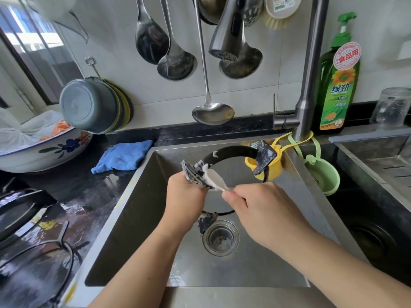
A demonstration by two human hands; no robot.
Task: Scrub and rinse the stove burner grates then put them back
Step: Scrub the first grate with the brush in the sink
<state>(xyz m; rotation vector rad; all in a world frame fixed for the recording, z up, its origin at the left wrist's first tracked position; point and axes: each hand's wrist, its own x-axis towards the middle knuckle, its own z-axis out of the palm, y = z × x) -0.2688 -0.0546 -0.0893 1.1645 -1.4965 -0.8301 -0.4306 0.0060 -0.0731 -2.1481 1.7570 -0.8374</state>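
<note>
Grate [231,153] ×1, left hand [185,192] grasps | brush [216,178] ×1, right hand [262,210] grasps

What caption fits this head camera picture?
Left hand holds a soapy burner grate over the sink; right hand scrubs with a brush.

The green soap bottle [335,85] reads "绿劲". Its round red sticker [348,56] says "食品用". Smaller print is illegible.

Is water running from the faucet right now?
No, the faucet head shows no stream, and the soapy grate is being brushed dry of any flow over the sink.
</note>
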